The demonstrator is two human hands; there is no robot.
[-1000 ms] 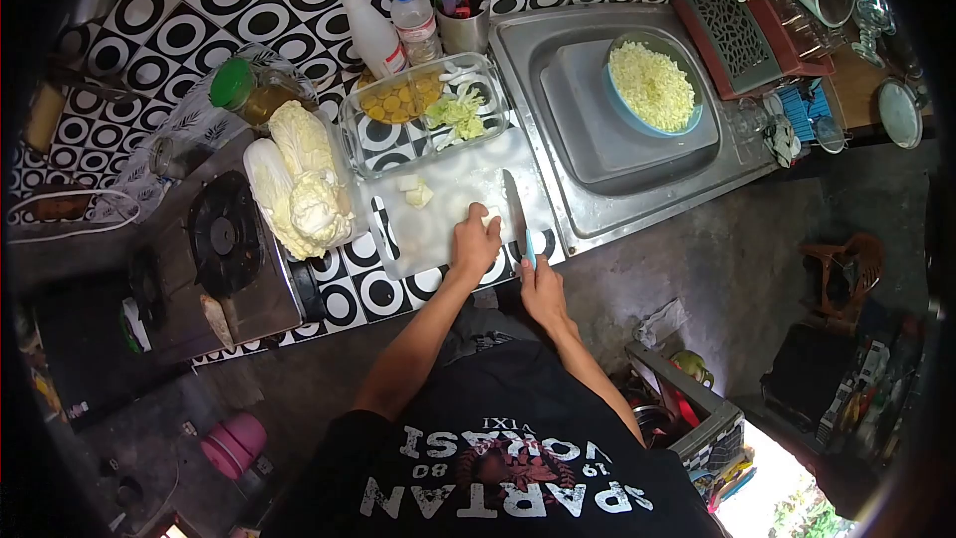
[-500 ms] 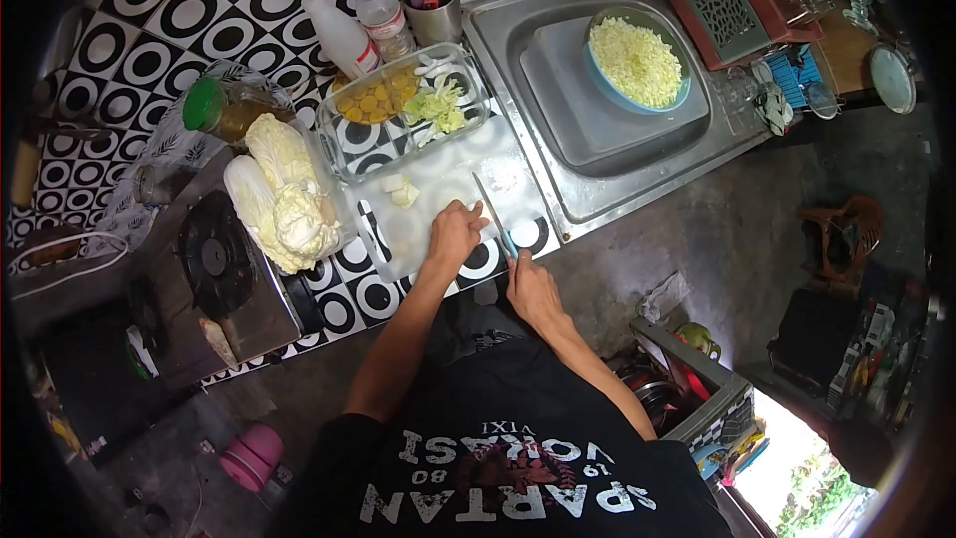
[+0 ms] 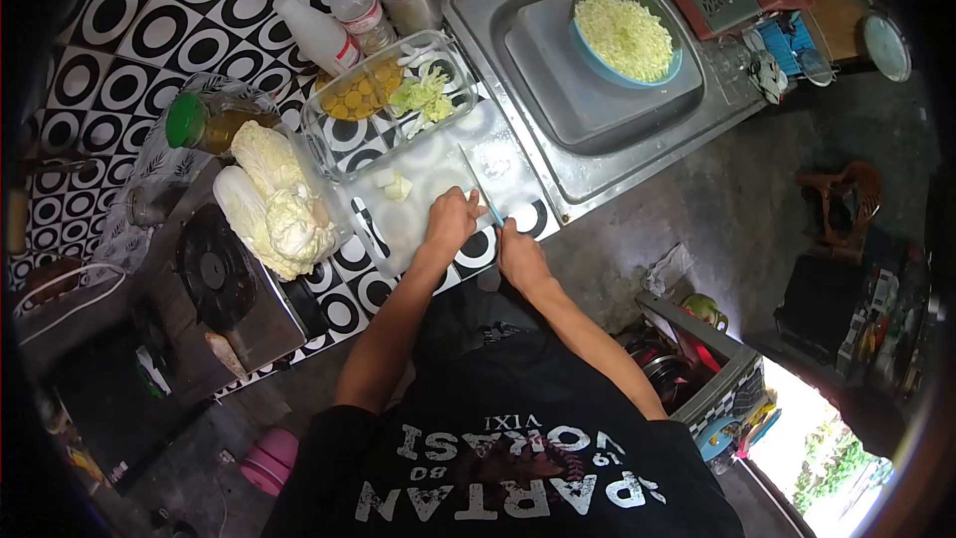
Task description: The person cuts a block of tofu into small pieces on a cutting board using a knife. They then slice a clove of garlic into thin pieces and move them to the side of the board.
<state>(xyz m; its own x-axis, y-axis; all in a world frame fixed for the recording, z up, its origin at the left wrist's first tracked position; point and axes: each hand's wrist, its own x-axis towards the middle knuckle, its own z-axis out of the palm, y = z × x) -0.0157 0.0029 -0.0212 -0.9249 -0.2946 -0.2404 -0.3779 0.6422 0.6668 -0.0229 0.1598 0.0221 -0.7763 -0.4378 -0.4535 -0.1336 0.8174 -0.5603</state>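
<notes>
My right hand (image 3: 522, 254) grips a knife (image 3: 476, 175) by its light blue handle, the blade pointing away from me over a translucent cutting board (image 3: 418, 164). Beside the blade, my left hand (image 3: 455, 219) rests on the board with its fingers curled and bunched. Whatever lies under those fingertips is mostly hidden. A few pale white vegetable chunks (image 3: 397, 186) sit on the board, left of my left hand. Just beyond the board stands a clear divided container (image 3: 470, 100), with orange-yellow slices (image 3: 349, 98) on one side and pale green leaf pieces (image 3: 423, 97) on the other.
Whole napa cabbages (image 3: 274, 204) lie left of the board, near a stove (image 3: 214, 259) and a green-lidded jar (image 3: 186, 120). A bowl of chopped cabbage (image 3: 625, 37) sits over the metal sink (image 3: 568, 201). Bottles (image 3: 360, 12) and a utensil cup (image 3: 416, 12) stand behind.
The camera view has shifted slightly, so the counter appears higher and a little further left. Both hands stay at the board's near edge, with the knife still in my right hand.
</notes>
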